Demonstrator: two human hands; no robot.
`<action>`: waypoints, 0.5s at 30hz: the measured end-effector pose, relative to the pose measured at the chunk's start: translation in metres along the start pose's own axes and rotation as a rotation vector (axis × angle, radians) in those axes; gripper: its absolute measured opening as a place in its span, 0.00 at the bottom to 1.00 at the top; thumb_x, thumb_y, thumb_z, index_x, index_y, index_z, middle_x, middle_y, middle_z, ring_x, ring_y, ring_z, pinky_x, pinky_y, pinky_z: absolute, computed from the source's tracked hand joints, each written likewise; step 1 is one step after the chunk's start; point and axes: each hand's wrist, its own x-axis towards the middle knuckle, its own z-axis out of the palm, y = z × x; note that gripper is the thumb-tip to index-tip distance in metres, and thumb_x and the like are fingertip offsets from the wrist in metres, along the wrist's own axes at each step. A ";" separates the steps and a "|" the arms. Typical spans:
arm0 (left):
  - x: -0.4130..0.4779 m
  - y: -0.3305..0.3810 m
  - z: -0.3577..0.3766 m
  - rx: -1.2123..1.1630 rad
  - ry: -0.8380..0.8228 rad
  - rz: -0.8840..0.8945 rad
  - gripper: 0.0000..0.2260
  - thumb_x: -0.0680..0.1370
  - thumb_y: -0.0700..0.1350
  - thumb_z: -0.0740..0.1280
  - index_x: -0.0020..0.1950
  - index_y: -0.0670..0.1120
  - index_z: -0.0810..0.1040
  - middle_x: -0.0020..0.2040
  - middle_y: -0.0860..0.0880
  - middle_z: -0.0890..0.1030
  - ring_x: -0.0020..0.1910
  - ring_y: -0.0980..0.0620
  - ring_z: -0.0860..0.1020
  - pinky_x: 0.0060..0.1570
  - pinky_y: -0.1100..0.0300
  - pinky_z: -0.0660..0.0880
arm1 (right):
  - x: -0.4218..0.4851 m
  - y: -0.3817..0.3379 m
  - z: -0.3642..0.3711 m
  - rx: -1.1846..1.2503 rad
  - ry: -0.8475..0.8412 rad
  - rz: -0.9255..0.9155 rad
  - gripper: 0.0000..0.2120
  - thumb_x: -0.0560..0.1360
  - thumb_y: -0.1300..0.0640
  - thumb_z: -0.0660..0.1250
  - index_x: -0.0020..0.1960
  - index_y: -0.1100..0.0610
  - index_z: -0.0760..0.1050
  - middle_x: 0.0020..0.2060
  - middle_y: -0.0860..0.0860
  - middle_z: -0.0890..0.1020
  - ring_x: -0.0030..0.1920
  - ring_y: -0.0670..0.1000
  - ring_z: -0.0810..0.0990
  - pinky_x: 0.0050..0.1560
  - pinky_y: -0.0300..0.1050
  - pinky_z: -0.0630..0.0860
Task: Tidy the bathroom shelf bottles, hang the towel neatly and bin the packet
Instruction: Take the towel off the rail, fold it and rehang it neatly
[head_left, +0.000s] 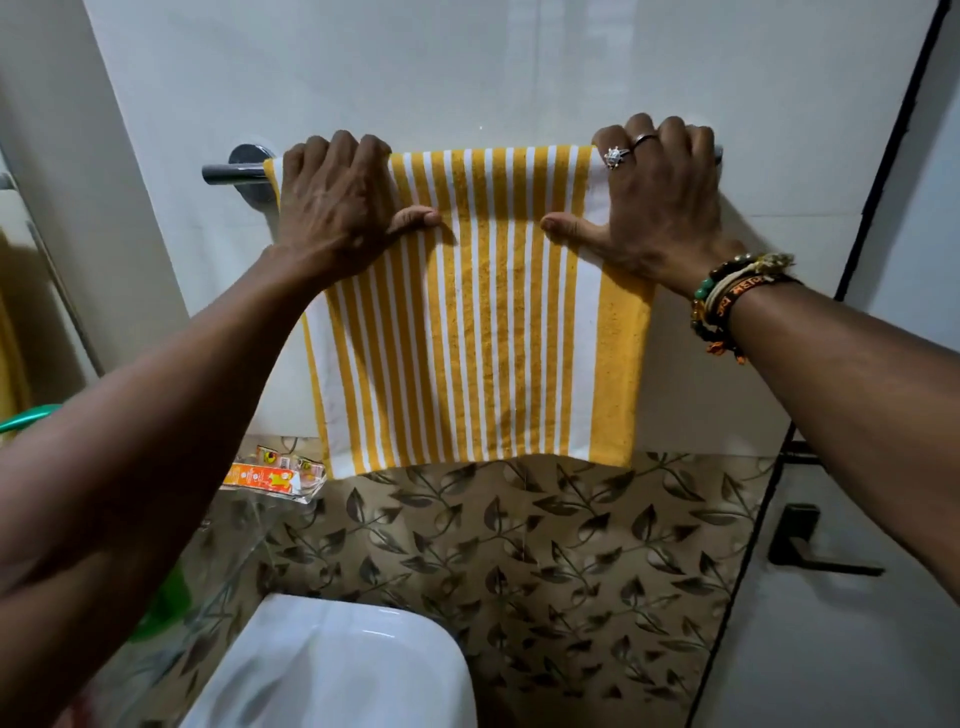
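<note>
A yellow-and-white striped towel (488, 322) hangs over a chrome towel rail (234, 171) on the white tiled wall. My left hand (337, 208) grips the towel's left top part, fingers curled over the rail, thumb pressed on the cloth. My right hand (660, 197), with rings and wrist beads, grips the right top part the same way. An orange packet (260, 475) lies on a glass shelf (291, 493) below the towel's lower left corner. No bottles are clearly visible.
A white ceramic basin (332, 665) sits below at the centre left. Leaf-patterned tiles (545, 561) cover the lower wall. A door with a dark handle (810, 545) stands at the right. Something green (26, 418) shows at the left edge.
</note>
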 end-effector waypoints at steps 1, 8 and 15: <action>-0.001 -0.002 0.000 0.003 -0.001 -0.016 0.42 0.68 0.80 0.50 0.61 0.46 0.69 0.54 0.40 0.74 0.54 0.39 0.71 0.59 0.45 0.64 | -0.001 0.000 0.001 -0.001 0.002 0.017 0.44 0.67 0.21 0.52 0.58 0.60 0.70 0.50 0.61 0.75 0.47 0.60 0.73 0.50 0.56 0.68; -0.008 -0.020 0.004 0.031 0.048 -0.073 0.41 0.66 0.81 0.54 0.57 0.45 0.68 0.52 0.39 0.73 0.53 0.39 0.70 0.59 0.45 0.63 | -0.005 0.001 0.004 -0.026 0.010 0.017 0.46 0.63 0.19 0.56 0.58 0.60 0.66 0.52 0.61 0.73 0.48 0.60 0.72 0.53 0.57 0.67; -0.005 -0.022 0.005 0.059 0.040 -0.134 0.42 0.64 0.81 0.56 0.57 0.46 0.68 0.53 0.41 0.73 0.54 0.39 0.70 0.60 0.45 0.63 | -0.006 0.008 0.013 0.005 0.069 -0.019 0.46 0.64 0.19 0.54 0.59 0.60 0.65 0.52 0.61 0.73 0.50 0.60 0.72 0.55 0.57 0.66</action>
